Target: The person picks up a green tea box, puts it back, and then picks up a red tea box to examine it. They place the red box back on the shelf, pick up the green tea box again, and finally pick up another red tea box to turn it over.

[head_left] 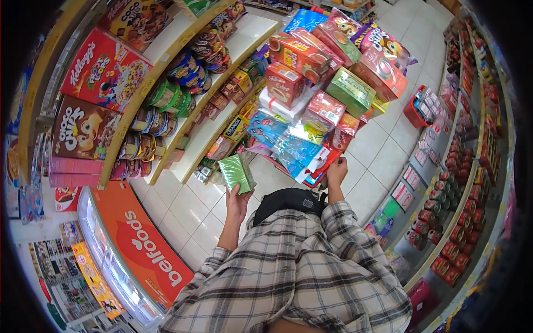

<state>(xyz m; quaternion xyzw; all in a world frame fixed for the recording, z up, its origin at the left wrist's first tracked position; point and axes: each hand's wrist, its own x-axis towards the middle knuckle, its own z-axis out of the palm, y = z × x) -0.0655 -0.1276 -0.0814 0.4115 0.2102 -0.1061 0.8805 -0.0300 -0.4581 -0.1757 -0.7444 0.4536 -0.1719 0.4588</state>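
My left hand (237, 204) is wrapped round a small green box (236, 173), held beside the lower shelf. My right hand (336, 173) is closed at the near edge of a heaped pile of goods; what its fingers grip is hidden. Just left of it lies a blue plastic packet (294, 152) with a red and white end. The pile also bears a green box (351, 90), a red box (284, 83), an orange-red box (381, 72) and a purple Choco Chips bag (386, 44). Whatever carries the pile is mostly covered.
Shelves on the left hold Froot Loops (105, 72) and Choco Chips (83, 129) cereal boxes and stacked cups (172, 97). An orange Belfoods freezer (139, 238) stands at lower left. Shelves of cans (444, 188) line the right. A red basket (417, 108) sits on the tiled floor (377, 147).
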